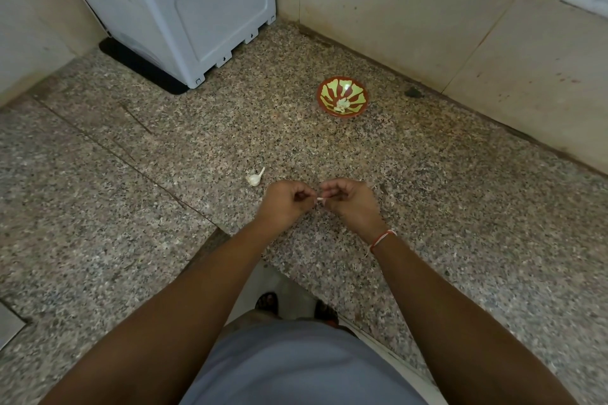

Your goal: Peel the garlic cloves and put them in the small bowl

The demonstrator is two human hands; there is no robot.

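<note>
Mid-peel here: both hands are up over the speckled worktop (427, 207), the left hand (283, 204) and right hand (350, 204) curled in toward each other, pinching one small garlic clove (320, 200) between them. Only a sliver of white shows, so I can't tell how much skin is left on it.

The small bowl (342, 101) sits off at about 1 o'clock from the hands, near the wall, with a few pale peeled bits already in the bottom. Another piece of garlic (255, 177) lies on the worktop at roughly 10 o'clock, just beside the left hand, apparently unpeeled.

My tip for this step: hold the clove steady with one hand, nick the skin at the root end with a thumbnail, and pull the papery layer off in strips rather than squeezing, so the clove doesn't shoot out.
</note>
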